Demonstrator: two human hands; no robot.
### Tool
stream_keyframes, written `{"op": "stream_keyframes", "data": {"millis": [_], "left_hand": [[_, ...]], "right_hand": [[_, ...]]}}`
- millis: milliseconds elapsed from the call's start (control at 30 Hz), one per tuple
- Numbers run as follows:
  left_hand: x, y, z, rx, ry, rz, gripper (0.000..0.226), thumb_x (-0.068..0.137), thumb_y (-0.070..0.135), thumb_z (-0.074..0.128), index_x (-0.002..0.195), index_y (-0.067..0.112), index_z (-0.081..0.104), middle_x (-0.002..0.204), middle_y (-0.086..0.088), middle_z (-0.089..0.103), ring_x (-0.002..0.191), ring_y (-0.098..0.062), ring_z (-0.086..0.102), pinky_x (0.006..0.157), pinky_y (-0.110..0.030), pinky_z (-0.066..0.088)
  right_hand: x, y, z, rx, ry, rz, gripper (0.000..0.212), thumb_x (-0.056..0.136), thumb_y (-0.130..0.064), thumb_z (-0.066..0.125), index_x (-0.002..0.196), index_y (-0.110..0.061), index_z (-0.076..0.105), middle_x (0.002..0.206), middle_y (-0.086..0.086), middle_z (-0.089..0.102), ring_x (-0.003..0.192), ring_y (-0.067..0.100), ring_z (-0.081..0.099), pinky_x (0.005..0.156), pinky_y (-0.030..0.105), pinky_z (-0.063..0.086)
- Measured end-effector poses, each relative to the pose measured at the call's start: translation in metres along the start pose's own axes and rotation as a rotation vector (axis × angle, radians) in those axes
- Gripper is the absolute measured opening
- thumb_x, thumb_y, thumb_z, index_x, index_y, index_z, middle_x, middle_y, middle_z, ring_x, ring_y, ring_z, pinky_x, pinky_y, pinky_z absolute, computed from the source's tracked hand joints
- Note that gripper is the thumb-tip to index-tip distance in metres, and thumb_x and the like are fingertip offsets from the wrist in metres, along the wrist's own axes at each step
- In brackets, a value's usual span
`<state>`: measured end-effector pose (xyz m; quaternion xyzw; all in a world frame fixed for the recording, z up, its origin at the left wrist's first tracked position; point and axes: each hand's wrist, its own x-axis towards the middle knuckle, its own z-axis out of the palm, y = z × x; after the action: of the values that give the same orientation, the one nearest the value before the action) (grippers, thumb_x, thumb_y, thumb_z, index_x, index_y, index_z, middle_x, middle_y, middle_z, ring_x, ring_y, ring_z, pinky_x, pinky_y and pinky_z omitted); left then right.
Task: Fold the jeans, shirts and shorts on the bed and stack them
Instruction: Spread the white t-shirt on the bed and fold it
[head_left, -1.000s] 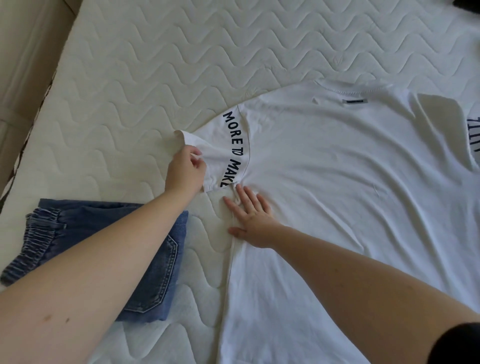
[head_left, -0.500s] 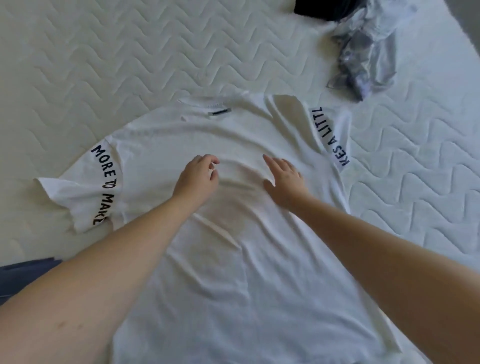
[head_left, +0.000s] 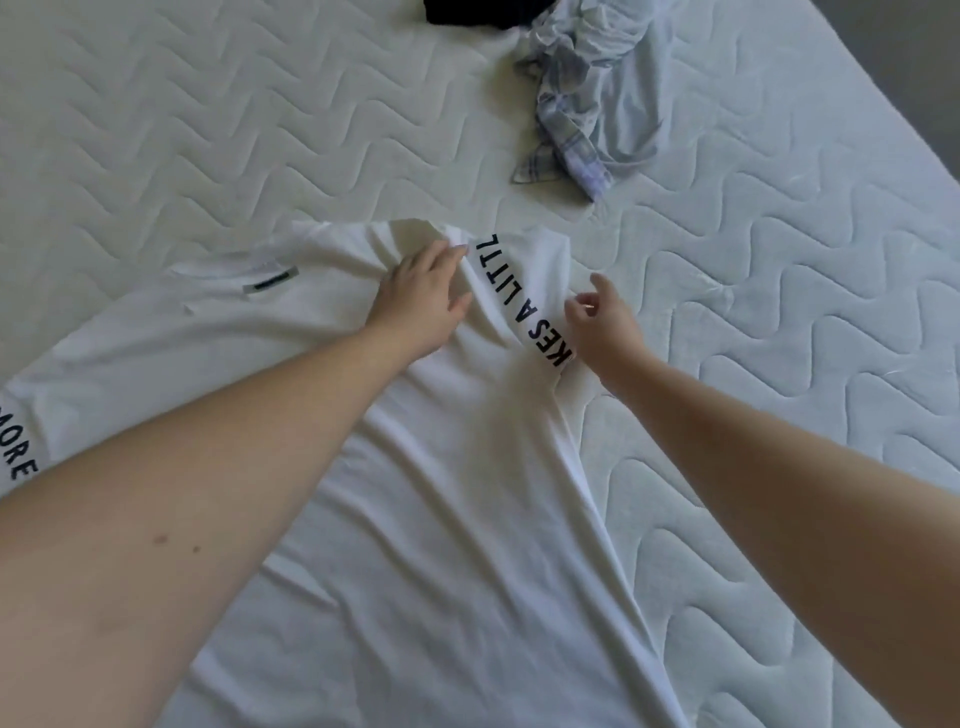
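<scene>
Shirt lies flat on the bed, back up, its long axis running from the collar at the far end toward the person; every place here is told from it. Its left sleeve is spread out flat. The left hand rests on its far right shoulder, fingers nearly straight. The right sleeve, lettered, is doubled inward. The right hand is at the sleeve's outer edge, fingers loosely curled; whether it pinches cloth I cannot tell. It is the nearer hand to draw the sleeve out.
</scene>
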<state>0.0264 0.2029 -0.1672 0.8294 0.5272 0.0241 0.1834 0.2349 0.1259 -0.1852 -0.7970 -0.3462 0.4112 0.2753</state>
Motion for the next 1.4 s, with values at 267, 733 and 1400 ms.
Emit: {"op": "stream_keyframes", "data": {"millis": [267, 733, 1400], "left_hand": [[0.085, 0.013, -0.007, 0.301, -0.200, -0.229, 0.075, 0.088, 0.063, 0.053, 0.140, 0.011, 0.039, 0.141, -0.016, 0.047, 0.133, -0.032, 0.041, 0.109, -0.040, 0.023], [0.112, 0.033, -0.016, -0.237, -0.180, -0.053, 0.012, 0.093, 0.026, 0.063, 0.102, 0.019, 0.063, 0.098, 0.000, 0.060, 0.093, -0.020, 0.055, 0.075, -0.025, 0.038], [0.119, 0.068, 0.021, 0.157, -0.214, -0.038, 0.032, 0.091, 0.032, 0.058, 0.123, 0.033, 0.057, 0.128, 0.003, 0.060, 0.122, -0.024, 0.051, 0.103, -0.037, 0.033]], "right_hand": [[0.018, -0.026, -0.003, 0.249, -0.224, 0.191, 0.041, 0.079, -0.020, 0.079, 0.116, -0.013, 0.062, 0.105, 0.010, 0.072, 0.080, 0.023, 0.071, 0.067, 0.036, 0.060], [0.012, -0.003, -0.046, 1.042, -0.370, 0.075, 0.014, 0.088, -0.005, 0.059, 0.101, -0.010, 0.060, 0.106, 0.014, 0.065, 0.096, 0.027, 0.063, 0.090, 0.044, 0.050], [0.019, 0.026, -0.062, 0.289, -0.020, 0.142, 0.068, 0.082, -0.024, 0.066, 0.143, -0.030, 0.037, 0.094, -0.008, 0.063, 0.076, 0.006, 0.061, 0.049, 0.015, 0.043]]}}
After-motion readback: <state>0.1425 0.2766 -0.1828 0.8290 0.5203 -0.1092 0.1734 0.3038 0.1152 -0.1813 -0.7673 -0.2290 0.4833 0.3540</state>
